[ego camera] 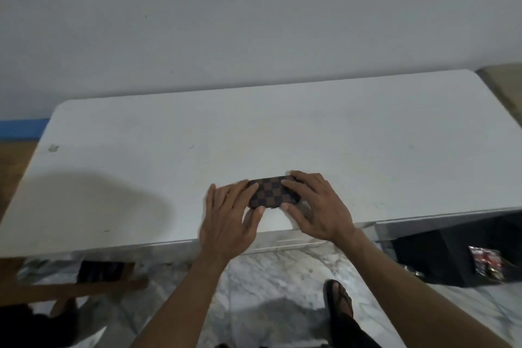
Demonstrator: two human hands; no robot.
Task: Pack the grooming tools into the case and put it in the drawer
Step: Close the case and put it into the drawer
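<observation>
A small brown-and-black checkered case [271, 192] lies closed on the white table [141, 150], near its front edge. My left hand [230, 215] holds the case's left end, fingers on top and thumb under its front edge. My right hand [313, 206] grips the right end the same way, fingers wrapped over the top. No grooming tools show outside the case. Under the table's front edge, between my hands, a pale drawer front [282, 240] is partly visible.
A grey wall rises behind the table. Below lies a marble floor [268, 277] with my sandalled foot [339, 299]. A black bin [446, 257] with a red-and-white packet stands at the right under the table. Wooden furniture [70, 288] stands at the lower left.
</observation>
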